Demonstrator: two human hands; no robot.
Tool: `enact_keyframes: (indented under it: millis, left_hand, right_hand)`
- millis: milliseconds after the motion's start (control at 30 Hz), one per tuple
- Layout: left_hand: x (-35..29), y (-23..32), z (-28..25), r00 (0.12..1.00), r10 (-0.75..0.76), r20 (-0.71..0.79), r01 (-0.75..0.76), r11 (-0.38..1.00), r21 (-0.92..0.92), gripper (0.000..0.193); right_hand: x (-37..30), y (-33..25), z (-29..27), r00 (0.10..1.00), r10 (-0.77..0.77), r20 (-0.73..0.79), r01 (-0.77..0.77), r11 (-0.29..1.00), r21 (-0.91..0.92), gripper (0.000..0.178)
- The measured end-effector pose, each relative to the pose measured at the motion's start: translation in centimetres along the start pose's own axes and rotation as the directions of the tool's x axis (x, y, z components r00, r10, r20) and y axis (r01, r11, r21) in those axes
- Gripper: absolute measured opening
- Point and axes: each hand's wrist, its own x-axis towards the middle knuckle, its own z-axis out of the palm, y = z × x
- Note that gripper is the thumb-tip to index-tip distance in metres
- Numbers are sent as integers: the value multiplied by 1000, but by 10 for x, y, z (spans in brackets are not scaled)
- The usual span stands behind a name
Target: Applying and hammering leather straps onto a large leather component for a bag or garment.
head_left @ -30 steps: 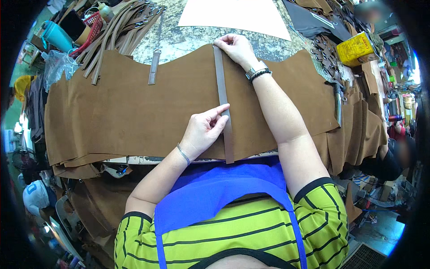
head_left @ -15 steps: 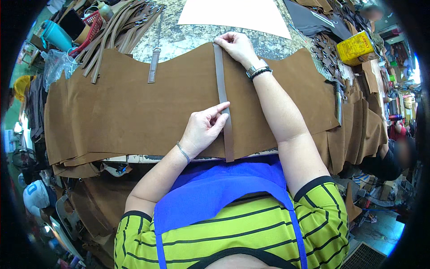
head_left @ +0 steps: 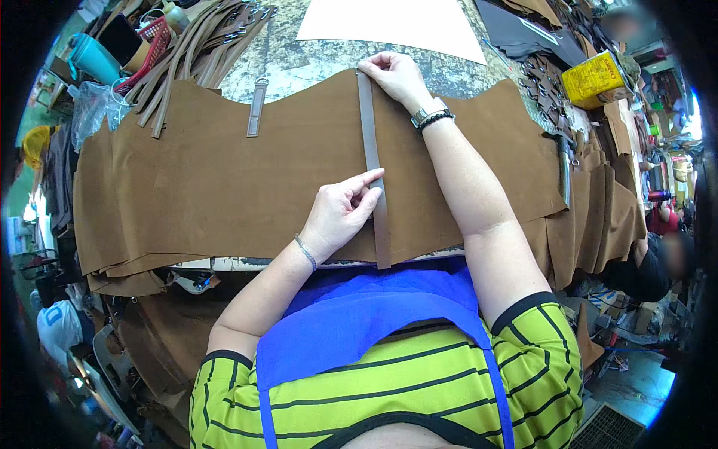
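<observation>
A wide brown leather piece (head_left: 202, 179) lies across the table, its scalloped edge at the far side. Down its middle runs a narrow grey-brown leather strap (head_left: 367, 123), the near end reaching the leather's front edge. At the strap's far end my right hand (head_left: 396, 77) pinches the tip between thumb and fingers. My left hand (head_left: 345, 206) grips the same strap about halfway along, thumb and forefinger closed on its edges. To the left, a short strap tab with a metal ring (head_left: 256, 112) rests on the leather near its far edge.
Several loose straps (head_left: 191, 63) are heaped at the far left by a red basket (head_left: 155, 46) and a teal mug (head_left: 95, 58). A white sheet (head_left: 389, 26) lies at the back. A yellow can (head_left: 593, 81) and a hammer (head_left: 565, 168) are on the right. Another person (head_left: 666, 258) is at far right.
Both hands keep their hold on the strap in practically the same place. The view has shifted very slightly.
</observation>
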Motion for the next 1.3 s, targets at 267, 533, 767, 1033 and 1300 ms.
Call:
enact_keyframes:
  millis: [267, 533, 767, 1033, 1300]
  left_hand:
    - [0, 1, 0, 1000, -16, 2, 16, 1000, 11, 33]
    - [0, 0, -1, 1000, 3, 3, -3, 1000, 22, 32]
    - [0, -3, 3, 998, 21, -52, -22, 999, -35, 33]
    - [0, 0, 3, 998, 30, -50, -30, 1000, -8, 33]
    - [1, -1, 2, 999, 29, -45, -30, 999, -12, 33]
  right_hand:
    - [-1, 0, 0, 1000, -12, -2, 12, 1000, -4, 32]
    - [1, 1, 1, 1000, -10, -2, 10, 1000, -6, 33]
    - [0, -2, 0, 1000, -6, -2, 6, 1000, -18, 33]
    - [-4, -8, -3, 1000, 0, 14, 0, 1000, 1, 32]
    - [-3, -6, -3, 1000, -6, 14, 6, 1000, -17, 31]
